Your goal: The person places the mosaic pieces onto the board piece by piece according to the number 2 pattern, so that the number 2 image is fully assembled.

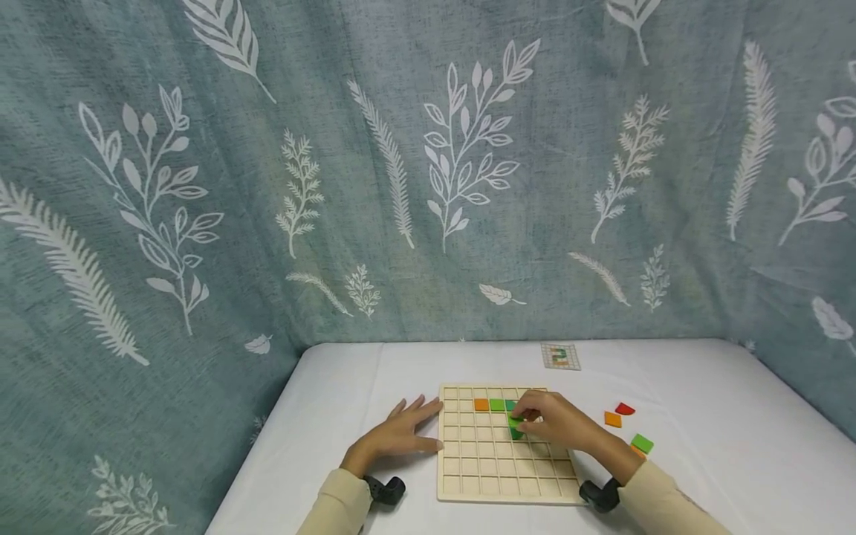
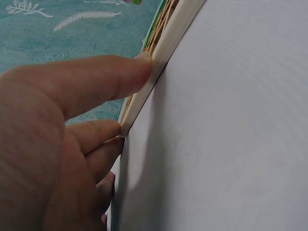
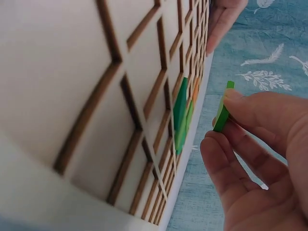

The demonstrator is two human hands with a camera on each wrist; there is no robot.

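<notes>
A wooden grid board [image 1: 476, 468] lies on the white table. My left hand [image 1: 403, 432], its fingers spread and nearly straight, touches the board's left edge; the left wrist view has the thumb [image 2: 130, 72] against that edge. My right hand [image 1: 551, 420] is over the board's upper right part. Between thumb and fingers it pinches a green tile [image 3: 224, 109], which is apart from the board in the right wrist view. An orange tile [image 1: 481, 405], a light green tile [image 1: 497, 405] and a teal tile [image 1: 511, 405] form a row. A dark green tile [image 1: 516, 433] shows below the right fingers.
Right of the board lie a red piece [image 1: 625, 409], an orange tile [image 1: 613, 420] and a light green tile [image 1: 642, 443], with another orange piece [image 1: 638, 452] partly behind the forearm. A small pattern card [image 1: 560, 357] lies at the back. A patterned curtain [image 1: 401, 186] hangs behind the table.
</notes>
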